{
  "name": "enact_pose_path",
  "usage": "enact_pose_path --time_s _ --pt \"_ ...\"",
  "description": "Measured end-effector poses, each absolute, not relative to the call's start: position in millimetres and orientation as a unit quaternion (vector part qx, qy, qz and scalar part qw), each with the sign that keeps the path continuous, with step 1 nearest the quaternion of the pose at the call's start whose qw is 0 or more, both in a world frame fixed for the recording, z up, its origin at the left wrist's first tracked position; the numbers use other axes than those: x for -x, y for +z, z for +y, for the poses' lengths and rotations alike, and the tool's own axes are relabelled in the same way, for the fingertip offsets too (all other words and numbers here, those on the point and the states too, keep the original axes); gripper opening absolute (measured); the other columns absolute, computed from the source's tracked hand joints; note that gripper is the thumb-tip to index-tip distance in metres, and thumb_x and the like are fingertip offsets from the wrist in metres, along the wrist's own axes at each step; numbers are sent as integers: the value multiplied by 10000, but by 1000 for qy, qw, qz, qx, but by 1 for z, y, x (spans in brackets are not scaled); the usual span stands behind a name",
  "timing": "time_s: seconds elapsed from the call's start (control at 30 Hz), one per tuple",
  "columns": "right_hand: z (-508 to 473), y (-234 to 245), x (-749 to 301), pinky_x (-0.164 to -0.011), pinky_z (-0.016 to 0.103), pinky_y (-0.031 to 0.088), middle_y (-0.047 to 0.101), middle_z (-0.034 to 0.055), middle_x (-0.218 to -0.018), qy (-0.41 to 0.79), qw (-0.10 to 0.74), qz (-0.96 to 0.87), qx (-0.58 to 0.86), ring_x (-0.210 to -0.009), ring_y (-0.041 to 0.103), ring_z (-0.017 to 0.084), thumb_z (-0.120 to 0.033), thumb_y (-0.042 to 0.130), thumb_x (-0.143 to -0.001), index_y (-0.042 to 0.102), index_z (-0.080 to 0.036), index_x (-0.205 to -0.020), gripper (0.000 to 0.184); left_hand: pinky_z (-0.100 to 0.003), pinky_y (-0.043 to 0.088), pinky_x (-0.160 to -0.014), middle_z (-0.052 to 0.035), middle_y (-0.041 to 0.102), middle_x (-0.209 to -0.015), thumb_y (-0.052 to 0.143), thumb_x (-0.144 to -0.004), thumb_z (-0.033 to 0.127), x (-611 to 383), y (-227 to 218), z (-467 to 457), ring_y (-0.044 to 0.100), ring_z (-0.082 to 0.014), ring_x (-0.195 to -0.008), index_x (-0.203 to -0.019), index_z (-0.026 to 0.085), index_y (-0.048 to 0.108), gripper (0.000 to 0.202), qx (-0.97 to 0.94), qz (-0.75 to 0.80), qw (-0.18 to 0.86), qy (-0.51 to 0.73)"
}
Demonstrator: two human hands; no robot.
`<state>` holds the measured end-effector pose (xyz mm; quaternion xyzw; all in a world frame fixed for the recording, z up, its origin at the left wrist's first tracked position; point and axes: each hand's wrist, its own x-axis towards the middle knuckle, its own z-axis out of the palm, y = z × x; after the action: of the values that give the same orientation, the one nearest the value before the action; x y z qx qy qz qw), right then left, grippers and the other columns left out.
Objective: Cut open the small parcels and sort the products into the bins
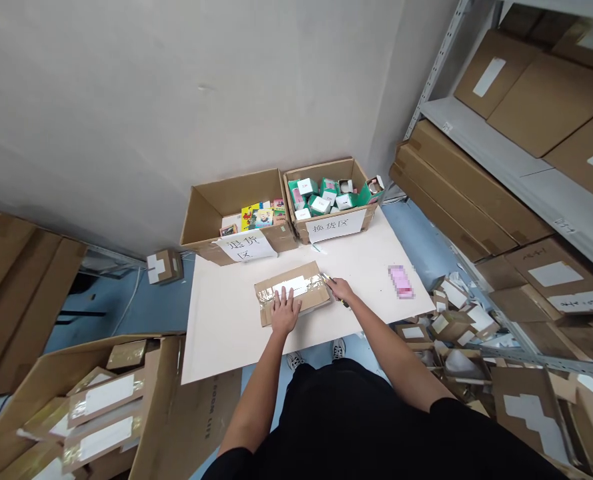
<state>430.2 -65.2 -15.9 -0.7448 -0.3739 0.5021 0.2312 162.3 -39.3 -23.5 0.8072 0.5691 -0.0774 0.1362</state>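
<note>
A taped cardboard parcel (291, 288) with a white label lies flat on the white table (221, 333). My left hand (285, 312) rests on its near left part with the fingers spread. At the parcel's right end, my right hand (341, 291) is closed around a utility knife (329, 278). The blade end points at the parcel's right edge; I cannot tell whether it has cut into the tape. The knife's dark handle end shows below the hand.
Behind stand two labelled open boxes, one with colourful booklets (263, 218), the other with small green-and-white cartons (320, 205). A blurred pink item (401, 281) lies at the table's right. Parcels fill a big carton (163, 373) at lower left; shelving (501, 143) and opened boxes (456, 327) stand right.
</note>
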Motion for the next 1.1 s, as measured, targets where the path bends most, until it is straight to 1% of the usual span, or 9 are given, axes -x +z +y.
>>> enact_pose_path --time_s 0.13,0.3,0.43,0.53,0.63,0.7,0.83,0.97,1.1 --pt "-68 -15 -431 -527 211 437 565 -43 -520 501 223 -383 743 -436 555 134 -711 579 -969 610 -211 -798 530 -583 230 -1298 -28 187 -1789 243 -1077 599 -163 -24 -39 56 -328 -1664 -1719 336 156 700 -807 570 136 -79" --pt "-90 -17 -436 -533 222 430 576 -45 -520 498 166 -413 744 -413 567 136 -708 591 -969 647 -201 -833 527 -554 213 -1307 -48 150 -1795 252 -1084 578 -164 -27 -38 52 -334 -1664 -1716 290 210 695 -804 575 129 -77" --pt "-97 -10 -444 -561 224 429 639 -25 -583 481 149 -422 754 -437 597 135 -640 560 -1021 684 -192 -893 482 -542 212 -1308 -31 154 -1794 238 -1087 586 -163 -30 -37 61 -324 -1664 -1712 305 221 685 -807 571 126 -77" --pt "-86 -2 -448 -613 233 439 719 22 -709 433 146 -429 779 -567 679 162 -565 446 -1089 694 -190 -972 465 -550 233 -1299 -32 169 -1791 243 -1087 584 -161 -31 -37 80 -326 -1662 -1713 316 211 682 -810 569 121 -73" --pt "-68 6 -442 -712 261 465 789 107 -973 363 104 -468 799 -881 755 233 -474 448 -1101 688 -199 -1111 366 -547 242 -1295 -26 170 -1791 245 -1086 591 -160 -32 -37 84 -323 -1662 -1712 334 203 678 -809 571 120 -72" --pt "-58 10 -432 -777 288 484 784 148 -1116 337 64 -498 796 -1041 744 274 -400 488 -1084 668 -203 -1215 298 -539 245 -1294 -24 162 -1793 247 -1085 597 -160 -32 -37 85 -319 -1663 -1709 342 208 675 -807 573 122 -72" --pt "-45 16 -411 -857 338 518 776 185 -1172 333 19 -523 784 -1115 740 309 -255 593 -985 639 -190 -1320 345 -552 245 -1293 -24 182 -1789 247 -1085 594 -161 -30 -37 83 -323 -1662 -1712 337 202 679 -806 573 130 -73" --pt "-39 22 -402 -864 360 546 781 210 -1134 340 16 -519 784 -1098 753 338 -225 732 -840 687 -179 -1264 429 -544 235 -1302 -20 163 -1791 273 -1083 580 -162 -30 -37 77 -319 -1663 -1711 329 220 678 -802 577 135 -75" --pt "-44 29 -401 -839 378 571 791 213 -1106 346 4 -523 779 -1057 769 354 -189 733 -792 734 -168 -1191 400 -534 223 -1310 -3 148 -1793 286 -1081 581 -164 -31 -37 69 -313 -1665 -1707 339 229 673 -799 580 138 -72"
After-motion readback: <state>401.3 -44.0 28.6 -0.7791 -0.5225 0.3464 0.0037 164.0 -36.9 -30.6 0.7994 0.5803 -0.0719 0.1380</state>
